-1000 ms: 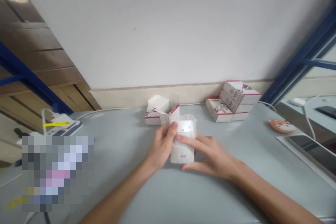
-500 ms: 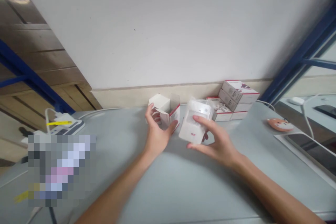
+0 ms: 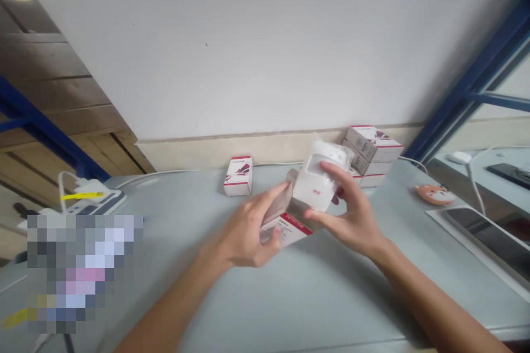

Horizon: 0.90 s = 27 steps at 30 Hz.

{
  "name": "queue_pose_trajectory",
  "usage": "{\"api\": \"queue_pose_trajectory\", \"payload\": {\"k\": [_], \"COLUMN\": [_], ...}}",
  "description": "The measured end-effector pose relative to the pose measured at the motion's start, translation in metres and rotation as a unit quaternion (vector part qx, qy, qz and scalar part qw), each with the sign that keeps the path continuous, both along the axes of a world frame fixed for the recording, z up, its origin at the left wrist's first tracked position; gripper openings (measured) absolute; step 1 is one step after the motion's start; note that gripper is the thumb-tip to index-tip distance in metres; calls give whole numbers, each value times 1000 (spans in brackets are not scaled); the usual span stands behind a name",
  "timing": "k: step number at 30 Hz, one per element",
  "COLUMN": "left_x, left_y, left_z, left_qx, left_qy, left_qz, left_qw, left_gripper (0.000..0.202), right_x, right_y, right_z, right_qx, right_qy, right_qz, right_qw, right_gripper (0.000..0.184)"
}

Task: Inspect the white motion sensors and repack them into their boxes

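Observation:
My right hand (image 3: pixel 351 215) grips a white plastic device wrapped in a clear bag (image 3: pixel 319 179), held tilted above the grey table (image 3: pixel 290 292). My left hand (image 3: pixel 248 229) is closed on an open white-and-red carton (image 3: pixel 285 220), tipped on its side with its mouth toward the device. The bottom of the device sits right at the carton's opening. A closed white-and-red box (image 3: pixel 239 175) stands on the table behind my left hand.
A stack of like boxes (image 3: pixel 372 151) rests against the wall at the back right. An orange animal-shaped item (image 3: pixel 431 193) and a dark tablet (image 3: pixel 488 237) lie at the right. A white unit with a yellow tag (image 3: pixel 89 198) and cables sits at the left.
My left hand took the open carton from the back and drew it toward me, tipping it over. My right hand lifted the bagged device up and to the right, to the carton's mouth.

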<state>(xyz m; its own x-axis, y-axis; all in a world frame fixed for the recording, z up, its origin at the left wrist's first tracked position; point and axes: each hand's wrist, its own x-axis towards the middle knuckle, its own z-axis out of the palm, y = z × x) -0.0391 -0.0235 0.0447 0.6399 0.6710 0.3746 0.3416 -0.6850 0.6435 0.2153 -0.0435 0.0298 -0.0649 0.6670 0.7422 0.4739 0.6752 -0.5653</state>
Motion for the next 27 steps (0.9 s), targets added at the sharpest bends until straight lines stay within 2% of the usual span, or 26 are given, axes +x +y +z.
{"api": "queue_pose_trajectory", "payload": {"k": [4, 8, 13, 16, 21, 24, 27], "left_x": [2, 2, 3, 2, 3, 3, 2], "left_y": [-2, -1, -3, -3, -5, -5, -4], "left_z": [2, 1, 0, 2, 7, 8, 5], "left_qx": [-48, -31, -42, -84, -134, -132, -99], "left_qy": [-20, -18, -36, -50, -79, -79, -67], "left_qz": [-11, -25, -14, -8, -2, -6, -10], "left_qw": [999, 999, 998, 995, 988, 988, 993], "left_gripper": [88, 94, 88, 86, 88, 86, 86], "right_x": [2, -3, -6, -6, -9, -13, -14], "right_y": [-3, -6, -6, -7, -9, -10, -10], "right_z": [4, 2, -4, -6, -8, -12, -14], "right_qx": [-68, -129, -168, -165, -127, -104, -108], "right_qy": [-17, -1, 31, 34, 21, 34, 43], "right_qz": [35, 89, 141, 160, 137, 123, 131], "right_qw": [997, 988, 975, 973, 982, 986, 985], "right_gripper": [74, 76, 85, 85, 68, 59, 55]}}
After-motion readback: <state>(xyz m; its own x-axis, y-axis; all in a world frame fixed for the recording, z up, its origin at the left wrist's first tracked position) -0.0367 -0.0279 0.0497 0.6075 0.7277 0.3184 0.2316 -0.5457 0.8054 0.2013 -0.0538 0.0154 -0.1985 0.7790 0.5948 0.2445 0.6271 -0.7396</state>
